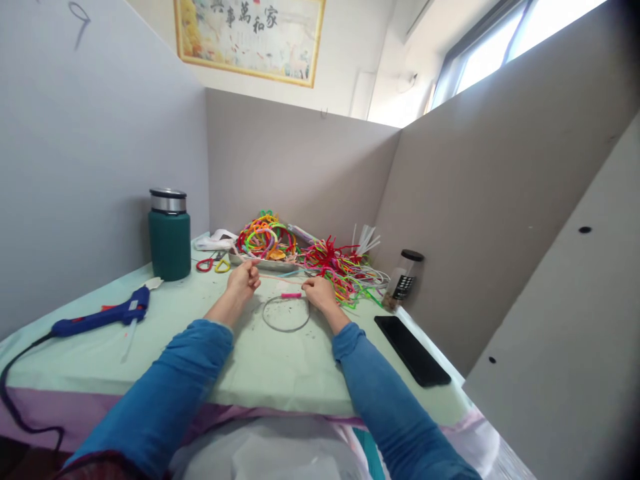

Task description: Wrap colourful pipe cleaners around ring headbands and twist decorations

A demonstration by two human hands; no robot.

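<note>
A thin pale pink strand [280, 278], which looks like a pipe cleaner, stretches between my two hands above the table. One end is pinched in my left hand [242, 283], the other in my right hand [320, 293]. Just below lies a grey wire-like hoop [286, 331] with a short bright pink wrapped section [291, 295] at its top; my right hand is close to the hoop's right side. Behind my hands, a metal tray [273, 265] holds a heap of colourful fuzzy rings [265, 240].
Loose pipe cleaners [333, 260] spread right of the tray. A blue glue gun [107, 319] and green bottle [170, 243] are at left, with red scissors handles [204, 265] near the bottle. A black phone [413, 350] and clear jar [403, 280] are at right. Grey partitions [300, 153] enclose the table.
</note>
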